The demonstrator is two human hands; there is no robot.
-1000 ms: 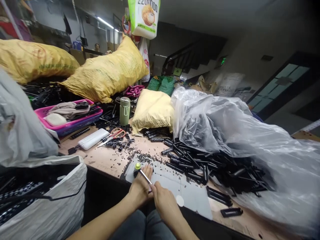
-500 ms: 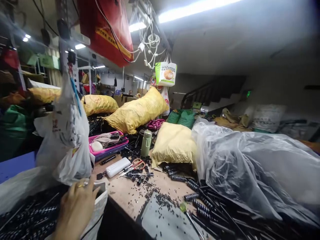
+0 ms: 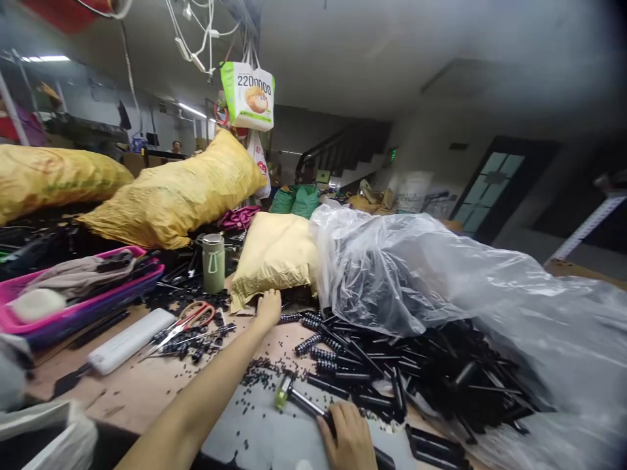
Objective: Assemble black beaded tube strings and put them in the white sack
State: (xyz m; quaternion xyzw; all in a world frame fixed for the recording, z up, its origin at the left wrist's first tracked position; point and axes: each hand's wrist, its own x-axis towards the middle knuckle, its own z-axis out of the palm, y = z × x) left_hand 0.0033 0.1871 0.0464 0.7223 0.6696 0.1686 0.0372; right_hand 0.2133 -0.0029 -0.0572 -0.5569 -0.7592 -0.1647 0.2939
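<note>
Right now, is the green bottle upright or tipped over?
Upright: the green bottle stands on its base on the table, its lid on top, just behind the scissors.

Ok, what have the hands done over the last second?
The left hand left the grey mat, went to the white bag at the left, and now stretches forward to the ribbed black pieces by the small yellow bag. The right hand holds the small hammer by its handle, as before. Scissors, green bottle and pink tray have not moved.
</note>
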